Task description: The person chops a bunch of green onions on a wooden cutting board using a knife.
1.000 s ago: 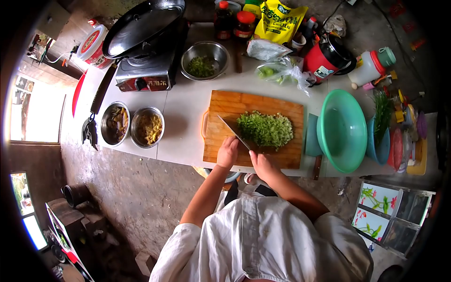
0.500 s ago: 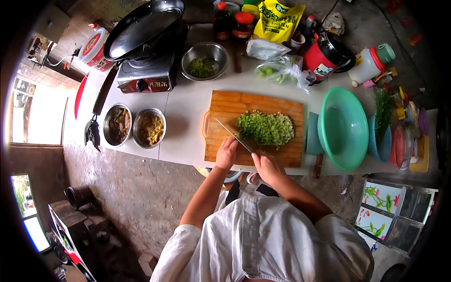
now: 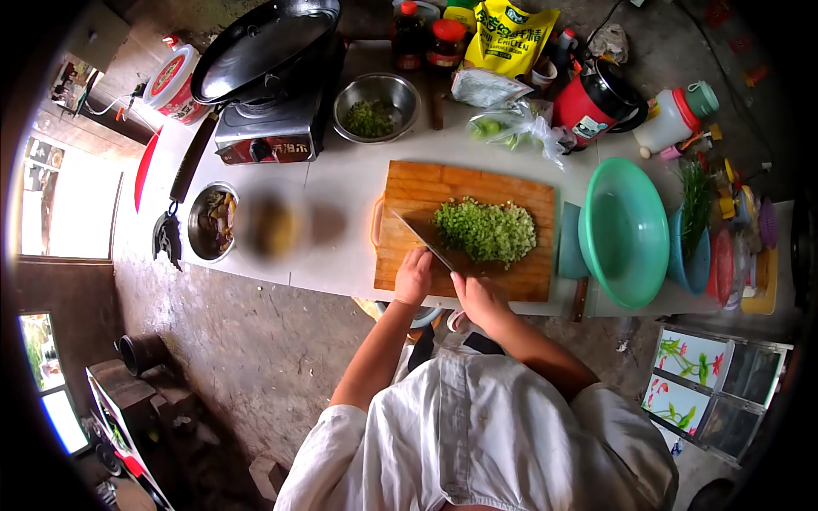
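Observation:
My right hand (image 3: 481,300) grips the handle of a kitchen knife (image 3: 417,234), whose blade points up and left across a wooden cutting board (image 3: 409,180). Against the near side of the blade, my left hand (image 3: 413,277) has its fingers drawn together. Whether they pinch the blade or something small on it is hidden. Finely chopped green vegetable (image 3: 486,230) lies in a heap on the board, just right of the blade.
Left of the board stand a metal bowl of food pieces (image 3: 217,223) and a blurred patch. Behind are a metal bowl with chopped greens (image 3: 409,92), a wok (image 3: 264,55) on a stove (image 3: 264,136) and a bagged vegetable (image 3: 507,123). A green basin (image 3: 626,264) stands right.
The view has shifted slightly. Both hands and the knife keep nearly the same place over the board. The second food bowl on the left, sharp before, is now blurred out.

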The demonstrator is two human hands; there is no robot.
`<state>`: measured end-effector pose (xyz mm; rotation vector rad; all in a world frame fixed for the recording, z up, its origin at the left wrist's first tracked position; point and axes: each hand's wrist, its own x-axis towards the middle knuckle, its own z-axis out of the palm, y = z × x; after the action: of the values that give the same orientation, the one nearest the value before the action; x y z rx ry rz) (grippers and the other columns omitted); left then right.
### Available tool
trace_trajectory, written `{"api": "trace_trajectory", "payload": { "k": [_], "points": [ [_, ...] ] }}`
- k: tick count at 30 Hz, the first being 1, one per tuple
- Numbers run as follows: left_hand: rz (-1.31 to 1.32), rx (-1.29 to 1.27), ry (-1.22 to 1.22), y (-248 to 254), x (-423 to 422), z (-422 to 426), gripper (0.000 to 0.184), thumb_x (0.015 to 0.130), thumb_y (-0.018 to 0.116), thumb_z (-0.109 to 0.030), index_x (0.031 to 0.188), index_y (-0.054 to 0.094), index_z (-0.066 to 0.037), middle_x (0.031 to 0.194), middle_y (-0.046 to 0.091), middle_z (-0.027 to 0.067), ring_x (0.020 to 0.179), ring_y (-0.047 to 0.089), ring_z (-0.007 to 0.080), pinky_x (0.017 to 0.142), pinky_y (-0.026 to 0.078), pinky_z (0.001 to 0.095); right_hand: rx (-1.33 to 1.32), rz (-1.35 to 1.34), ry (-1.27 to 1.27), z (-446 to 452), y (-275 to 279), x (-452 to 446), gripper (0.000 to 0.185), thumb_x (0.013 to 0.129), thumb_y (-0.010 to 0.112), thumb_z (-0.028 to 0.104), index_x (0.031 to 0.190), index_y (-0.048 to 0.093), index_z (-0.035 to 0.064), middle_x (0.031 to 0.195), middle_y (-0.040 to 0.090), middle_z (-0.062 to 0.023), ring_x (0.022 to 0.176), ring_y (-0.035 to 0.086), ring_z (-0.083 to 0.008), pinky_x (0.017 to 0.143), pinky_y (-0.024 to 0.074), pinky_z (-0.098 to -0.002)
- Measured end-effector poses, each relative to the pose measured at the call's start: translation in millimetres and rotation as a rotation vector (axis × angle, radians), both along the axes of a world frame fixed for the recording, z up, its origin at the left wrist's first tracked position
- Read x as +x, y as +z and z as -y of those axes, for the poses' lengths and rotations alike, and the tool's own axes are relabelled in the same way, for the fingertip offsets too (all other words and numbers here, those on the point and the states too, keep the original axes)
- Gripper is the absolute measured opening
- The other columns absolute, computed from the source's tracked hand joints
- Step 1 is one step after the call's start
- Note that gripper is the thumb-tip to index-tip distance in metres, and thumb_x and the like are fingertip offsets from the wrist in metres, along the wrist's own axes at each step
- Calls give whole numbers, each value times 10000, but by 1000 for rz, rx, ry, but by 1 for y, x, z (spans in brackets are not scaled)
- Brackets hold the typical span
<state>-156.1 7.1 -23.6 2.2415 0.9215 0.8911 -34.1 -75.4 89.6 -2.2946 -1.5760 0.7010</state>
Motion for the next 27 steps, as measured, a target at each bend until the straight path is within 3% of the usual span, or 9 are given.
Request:
{"api": "trace_trajectory", "payload": {
  "k": [4, 8, 11, 17, 27],
  "points": [
    [-13, 7, 32, -2, -1, 1, 285, 648, 507, 44, 927, 528, -13, 976, 540, 138, 901, 522, 325, 782, 455, 385, 17, 17, -10, -9, -17, 0, 537, 923, 377, 396, 648, 617, 2, 591, 572, -235, 563, 582, -410, 551, 475, -487],
    [-29, -21, 59, -4, 0, 2, 281, 651, 504, 47, 924, 525, -13, 986, 540, 146, 907, 521, 330, 788, 454, 384, 1, -69, -12, 0, 2, 3, 556, 925, 365, 405, 626, 610, 5, 575, 565, -240, 567, 582, -413, 552, 474, -491],
    [-41, -23, 84, -6, 0, 4, 254, 666, 494, 50, 911, 519, -14, 975, 538, 140, 905, 522, 328, 781, 455, 380, -137, -84, -38, 4, 3, 0, 595, 931, 344, 417, 617, 602, -18, 624, 567, -261, 631, 577, -430, 594, 464, -498],
    [-105, -24, 9, 1, -6, 2, 230, 707, 528, 0, 937, 527, -10, 954, 527, 133, 892, 520, 313, 773, 456, 376, -16, -16, -71, 1, -14, -2, 607, 932, 341, 424, 623, 605, -28, 609, 568, -255, 601, 576, -432, 584, 466, -497],
    [-143, 8, -9, 5, 3, 1, 273, 694, 542, -13, 966, 530, -28, 956, 523, 135, 892, 520, 323, 773, 455, 381, -97, -254, -104, 2, -15, 32, 640, 926, 336, 461, 653, 586, -61, 657, 559, -291, 673, 579, -443, 599, 448, -487]
  ]
}}
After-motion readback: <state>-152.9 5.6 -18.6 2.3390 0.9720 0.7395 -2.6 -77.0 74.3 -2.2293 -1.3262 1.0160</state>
